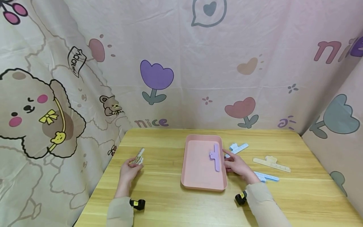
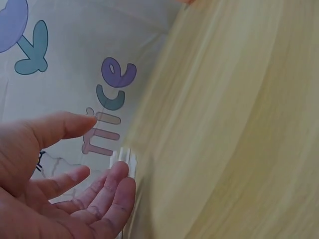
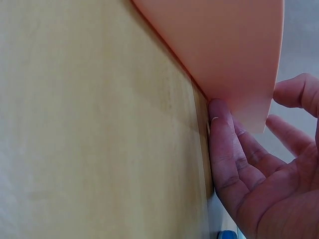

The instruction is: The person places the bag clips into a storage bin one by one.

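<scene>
At the left of the table my left hand [image 1: 129, 171] is beside a pale ruler clip [image 1: 139, 155] with a whitish, scalloped handle. In the left wrist view the fingers [image 2: 117, 199] are loosely bent in front of the clip and partly hide it, with the thumb well apart. My right hand [image 1: 239, 165] touches the right wall of a shallow pink tray [image 1: 198, 186]. The right wrist view puts the thumb at the tray's rim and the other fingers [image 3: 224, 144] low against its outer wall. Inside the tray lies a purple ruler clip [image 1: 216, 157], near the right side.
Right of the tray lie a light blue ruler clip [image 1: 241, 148], a cream ruler clip [image 1: 270, 163] and another blue clip [image 1: 269, 176], partly behind my right forearm. A printed curtain [image 1: 181, 104] hangs behind the wooden table [image 1: 158, 195] and along both sides.
</scene>
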{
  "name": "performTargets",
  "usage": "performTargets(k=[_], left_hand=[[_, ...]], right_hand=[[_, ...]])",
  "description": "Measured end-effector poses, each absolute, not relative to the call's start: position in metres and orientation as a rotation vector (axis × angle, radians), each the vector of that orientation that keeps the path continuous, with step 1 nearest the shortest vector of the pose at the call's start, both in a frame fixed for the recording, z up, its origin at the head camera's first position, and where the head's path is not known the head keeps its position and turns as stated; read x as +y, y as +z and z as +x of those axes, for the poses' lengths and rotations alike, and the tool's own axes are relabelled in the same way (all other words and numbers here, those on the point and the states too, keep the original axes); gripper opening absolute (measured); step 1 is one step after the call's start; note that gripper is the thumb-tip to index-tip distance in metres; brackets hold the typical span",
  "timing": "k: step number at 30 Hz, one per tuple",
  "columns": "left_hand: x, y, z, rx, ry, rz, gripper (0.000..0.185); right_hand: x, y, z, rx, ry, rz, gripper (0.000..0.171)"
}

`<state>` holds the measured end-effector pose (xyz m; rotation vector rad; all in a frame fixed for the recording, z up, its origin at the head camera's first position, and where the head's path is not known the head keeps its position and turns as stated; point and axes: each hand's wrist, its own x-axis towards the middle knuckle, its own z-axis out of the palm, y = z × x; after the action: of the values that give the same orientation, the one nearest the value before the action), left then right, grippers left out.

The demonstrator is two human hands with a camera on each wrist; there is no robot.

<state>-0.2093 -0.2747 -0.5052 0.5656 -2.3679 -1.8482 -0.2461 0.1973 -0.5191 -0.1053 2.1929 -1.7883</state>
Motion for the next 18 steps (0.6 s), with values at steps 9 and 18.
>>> performTargets(k=[9,18], left_hand=[[-0.286,-0.511,-0.219,-2.457,-1.810,0.571,0.065],[-0.289,-0.508,-0.227,-2.525,-1.806,0.585,0.062]], right_hand=[[0.198,-0.520,-0.247,2.201,-1.783,-0.115,0.072],[0.198,-0.522,-0.248,2.178,-1.806,-0.146,0.073]])
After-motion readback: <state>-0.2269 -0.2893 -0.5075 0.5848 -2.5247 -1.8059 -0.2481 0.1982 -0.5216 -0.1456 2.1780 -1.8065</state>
